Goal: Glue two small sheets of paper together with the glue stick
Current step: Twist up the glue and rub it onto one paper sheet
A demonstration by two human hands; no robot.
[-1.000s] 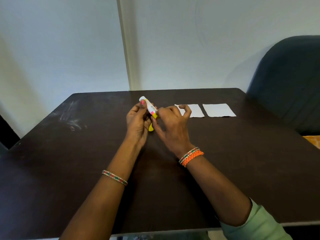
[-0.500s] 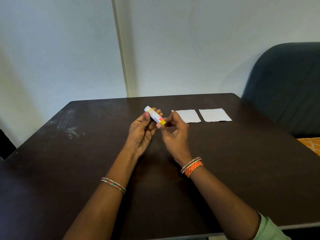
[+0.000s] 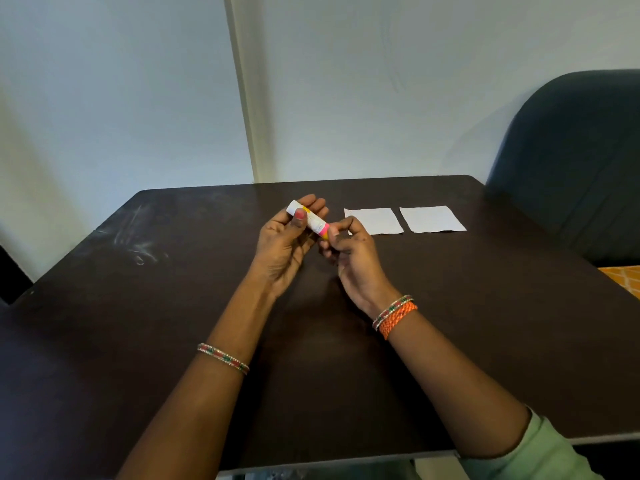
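A white glue stick [image 3: 311,220] with a pink and yellow band is held above the middle of the dark table [image 3: 485,306]. My left hand [image 3: 285,244] grips its white body, thumb on top. My right hand [image 3: 349,249] pinches the pink and yellow end with its fingertips; that end is partly hidden by the fingers. Two small white sheets lie flat side by side beyond my right hand: the left sheet [image 3: 375,220] and the right sheet [image 3: 433,218], with a narrow gap between them.
A dark blue upholstered chair [image 3: 571,161] stands at the table's right far corner. An orange patterned surface [image 3: 623,277] shows by the right edge. A white wall rises behind the table. White smudges [image 3: 138,237] mark the table's left part.
Both hands lifted the glue stick slightly off the table and turned it more level. My right fingers shifted onto its coloured end. The view tilted upward.
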